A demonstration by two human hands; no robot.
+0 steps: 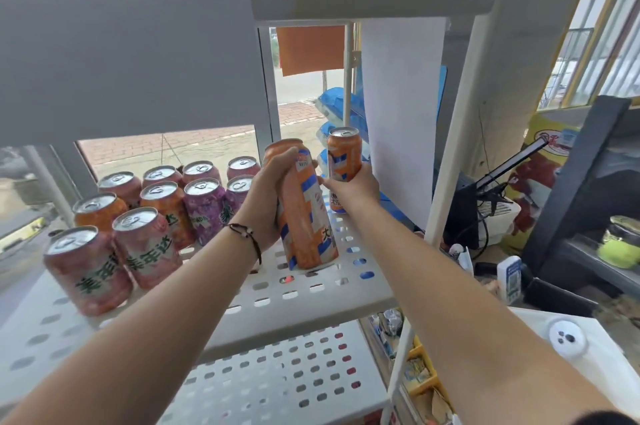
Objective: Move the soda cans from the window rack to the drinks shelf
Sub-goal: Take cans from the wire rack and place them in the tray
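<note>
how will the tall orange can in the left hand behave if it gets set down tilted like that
The tall orange can leans with only its bottom edge on the perforated shelf, so it would probably tip and then roll. The left hand wraps its smooth side; the grip may slip.

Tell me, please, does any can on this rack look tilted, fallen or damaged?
Only one stands out: the tall orange can that the left hand grips leans over on the perforated shelf. The right hand holds a second orange can upright. The short cans stand in rows. No dents or spills show.
</note>
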